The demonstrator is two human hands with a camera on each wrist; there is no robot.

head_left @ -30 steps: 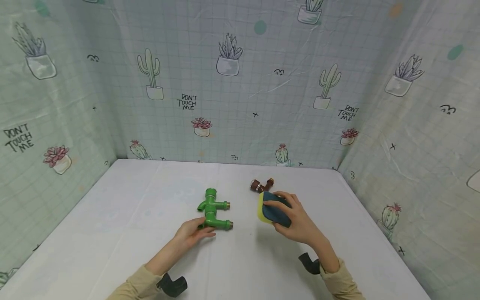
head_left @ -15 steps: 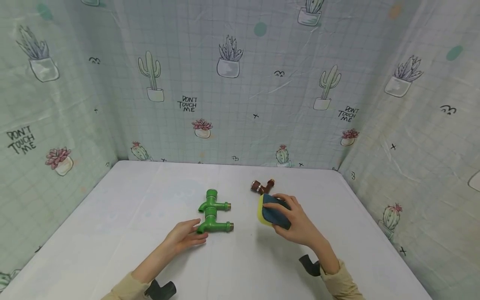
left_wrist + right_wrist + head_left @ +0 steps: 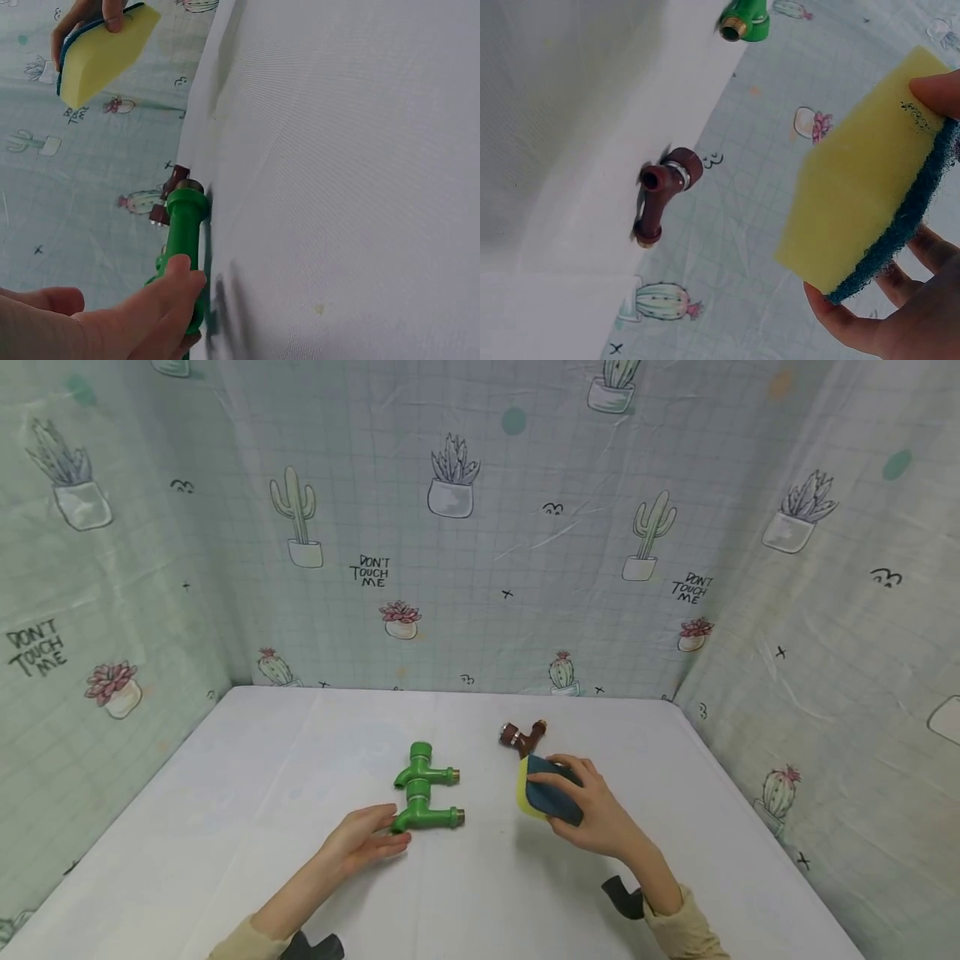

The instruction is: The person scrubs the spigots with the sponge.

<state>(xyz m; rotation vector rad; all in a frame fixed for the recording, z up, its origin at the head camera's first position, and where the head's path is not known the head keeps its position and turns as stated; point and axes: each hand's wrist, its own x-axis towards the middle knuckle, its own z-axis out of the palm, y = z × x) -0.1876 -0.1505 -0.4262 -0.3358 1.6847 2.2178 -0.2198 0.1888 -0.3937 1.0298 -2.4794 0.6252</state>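
Two green taps lie in line on the white table, a rear tap (image 3: 420, 768) and a front tap (image 3: 431, 818), their brass-threaded ends pointing right. My left hand (image 3: 360, 843) is at the front tap's spout, its fingers loosely extended on either side of it. In the left wrist view, those fingers (image 3: 176, 289) overlap the green tap body (image 3: 184, 232). My right hand (image 3: 596, 814) grips a sponge (image 3: 551, 792) above the table, thumb and fingers at its edges. The right wrist view shows the sponge's yellow foam (image 3: 862, 172) and its dark blue scouring layer (image 3: 900, 225).
A dark brown tap (image 3: 523, 739) lies just behind the sponge; the right wrist view shows this brown tap (image 3: 664, 191) fully. Cactus-printed cloth (image 3: 480, 552) stands around the back and sides of the white table (image 3: 300, 760). Black curved pieces (image 3: 622, 897) show by both wrists.
My left hand has drawn back to the left along the front green tap, uncovering its spout. That tap has shifted slightly toward me. The right hand keeps holding the sponge, slightly lower in view.
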